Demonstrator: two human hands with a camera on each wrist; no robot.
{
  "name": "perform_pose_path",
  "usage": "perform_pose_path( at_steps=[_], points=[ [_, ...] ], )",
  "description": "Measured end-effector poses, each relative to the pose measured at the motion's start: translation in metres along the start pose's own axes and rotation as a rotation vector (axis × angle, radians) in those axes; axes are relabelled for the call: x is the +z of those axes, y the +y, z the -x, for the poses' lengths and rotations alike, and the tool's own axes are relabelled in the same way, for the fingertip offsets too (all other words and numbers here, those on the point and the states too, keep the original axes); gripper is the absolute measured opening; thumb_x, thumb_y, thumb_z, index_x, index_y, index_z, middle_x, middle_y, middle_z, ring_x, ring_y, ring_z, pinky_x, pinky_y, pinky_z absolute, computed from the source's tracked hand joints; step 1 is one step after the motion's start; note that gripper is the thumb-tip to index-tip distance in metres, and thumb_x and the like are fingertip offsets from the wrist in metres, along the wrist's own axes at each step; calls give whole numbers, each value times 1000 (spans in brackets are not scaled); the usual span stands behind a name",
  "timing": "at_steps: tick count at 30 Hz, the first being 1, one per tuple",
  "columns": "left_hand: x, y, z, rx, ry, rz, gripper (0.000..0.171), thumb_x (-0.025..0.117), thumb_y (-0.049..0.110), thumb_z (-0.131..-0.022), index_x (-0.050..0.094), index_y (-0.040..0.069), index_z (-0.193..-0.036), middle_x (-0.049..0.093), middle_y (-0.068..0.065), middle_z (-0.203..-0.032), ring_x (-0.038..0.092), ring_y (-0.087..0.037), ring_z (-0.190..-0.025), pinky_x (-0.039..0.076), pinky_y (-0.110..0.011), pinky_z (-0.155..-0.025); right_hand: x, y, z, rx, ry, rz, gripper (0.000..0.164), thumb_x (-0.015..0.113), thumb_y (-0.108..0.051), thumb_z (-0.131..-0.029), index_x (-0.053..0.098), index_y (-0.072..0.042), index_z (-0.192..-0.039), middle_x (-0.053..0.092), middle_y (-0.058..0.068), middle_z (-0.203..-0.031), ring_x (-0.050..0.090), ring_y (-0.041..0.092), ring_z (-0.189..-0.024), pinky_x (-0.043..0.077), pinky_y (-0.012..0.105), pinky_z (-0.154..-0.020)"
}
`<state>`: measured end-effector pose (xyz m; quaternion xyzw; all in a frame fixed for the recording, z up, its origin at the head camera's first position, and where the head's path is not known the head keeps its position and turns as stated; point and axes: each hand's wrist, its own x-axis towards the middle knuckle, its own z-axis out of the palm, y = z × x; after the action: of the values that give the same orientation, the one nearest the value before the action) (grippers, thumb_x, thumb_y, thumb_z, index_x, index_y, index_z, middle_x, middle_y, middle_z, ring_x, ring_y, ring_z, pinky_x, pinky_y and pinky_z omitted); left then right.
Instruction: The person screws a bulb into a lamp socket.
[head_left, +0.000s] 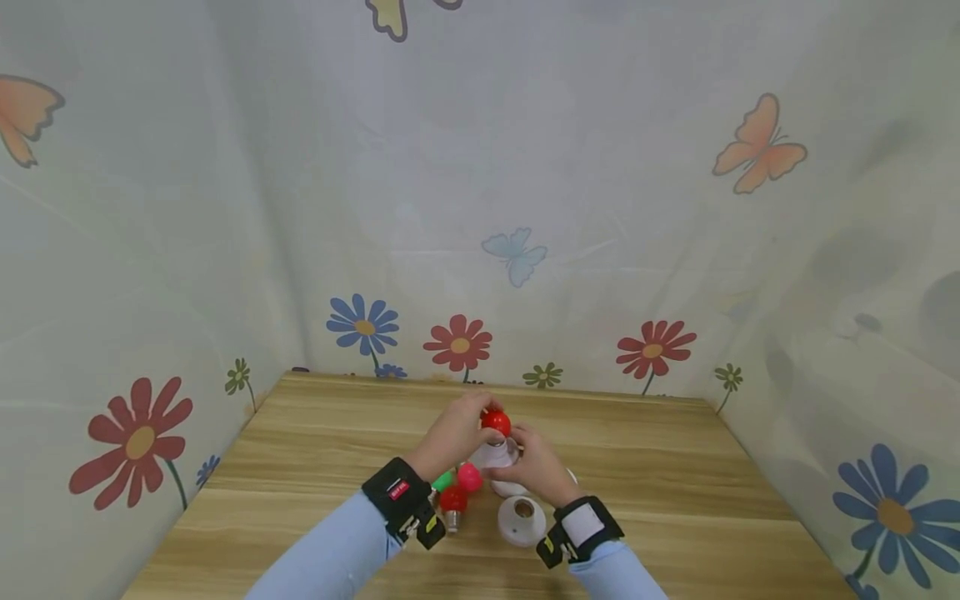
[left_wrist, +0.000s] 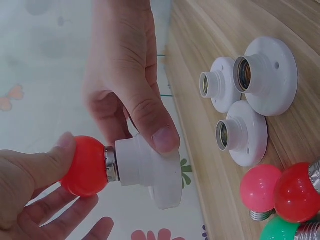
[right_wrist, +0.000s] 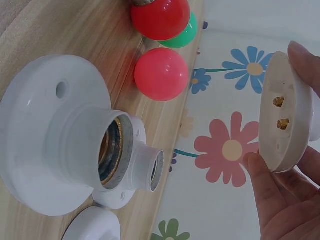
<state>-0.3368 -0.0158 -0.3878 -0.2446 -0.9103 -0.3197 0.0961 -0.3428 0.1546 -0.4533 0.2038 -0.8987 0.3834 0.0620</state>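
My left hand (head_left: 452,431) pinches a round red bulb (left_wrist: 87,165) between thumb and fingers. A white lamp socket (left_wrist: 164,172) with a wide round base is gripped by my right hand (head_left: 542,472), its thumb on the base. The bulb's metal screw end sits at the socket's mouth, with a band of metal showing between bulb and socket. Both are held up above the wooden table (head_left: 360,417). From the right wrist view, the underside of the held socket shows two brass screws (right_wrist: 282,124), with fingers around its rim.
Three more white sockets, one the nearest socket (head_left: 522,522), stand on the table below my right hand. Left of them lie a second red bulb (head_left: 453,499), a pink bulb (head_left: 469,477) and a green bulb (head_left: 443,481). A flowered curtain (head_left: 480,167) hangs behind.
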Motion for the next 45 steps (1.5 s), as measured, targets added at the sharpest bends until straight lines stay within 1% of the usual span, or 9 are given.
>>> perform_pose_path(
  at_steps=[7,14,19,22,25,29,33,40,45],
  points=[
    [3,-2,0,-16,-21,35,38,77,16,-82,64,11,-117,65,-3,-110,59,-18,-97,54,-31,-88,0,0,3,-22,9,-5,60,85,-38,-71,64,-5,-118,62,7,-111,59,20,-96,54,40,-85],
    [2,-2,-1,-26,-40,50,44,76,14,-82,62,13,-124,65,-4,-119,59,-20,-105,53,-33,-91,-1,1,4,-19,14,-7,59,85,-35,-72,63,-5,-118,61,4,-109,57,18,-92,51,32,-78],
    [0,-3,-2,15,-76,42,51,74,9,-84,59,18,-132,61,-3,-131,57,-22,-119,50,-36,-97,-3,0,6,-11,5,-25,58,84,-35,-73,62,-9,-119,60,3,-110,57,19,-95,53,36,-82],
    [0,-2,-3,32,-111,32,48,73,5,-84,61,18,-129,63,-2,-128,58,-21,-117,50,-35,-97,-3,0,6,-7,3,-27,58,85,-36,-72,62,-10,-119,60,3,-108,57,20,-95,54,38,-83],
    [0,0,-3,11,-126,18,43,74,8,-84,63,17,-125,65,-2,-122,60,-19,-108,53,-31,-92,-3,-1,7,-15,11,-16,59,85,-36,-71,64,-9,-118,61,3,-106,58,18,-93,54,37,-82],
    [2,4,-4,-31,-107,-7,41,77,17,-83,64,16,-122,63,-4,-117,59,-19,-101,55,-29,-86,-2,-2,8,-46,27,20,58,85,-36,-71,65,-5,-116,62,6,-106,57,17,-91,53,33,-78],
    [1,8,-3,-51,-71,-42,42,79,24,-81,63,12,-118,60,-5,-110,58,-18,-93,56,-27,-81,-2,-4,8,-29,32,21,58,86,-36,-70,65,-5,-114,62,5,-105,57,17,-89,51,30,-75],
    [-1,16,-1,-92,-21,-111,48,80,34,-78,58,9,-112,56,-6,-102,57,-17,-84,57,-25,-74,-3,-5,8,-12,17,-11,59,86,-36,-71,62,-7,-117,63,7,-108,60,19,-92,55,37,-80],
    [2,16,-2,-105,10,-173,52,79,41,-77,57,8,-110,56,-5,-98,56,-16,-80,56,-26,-72,-1,-5,6,-18,24,-31,58,86,-34,-70,63,-8,-116,62,5,-107,60,18,-93,54,34,-79]
  ],
)
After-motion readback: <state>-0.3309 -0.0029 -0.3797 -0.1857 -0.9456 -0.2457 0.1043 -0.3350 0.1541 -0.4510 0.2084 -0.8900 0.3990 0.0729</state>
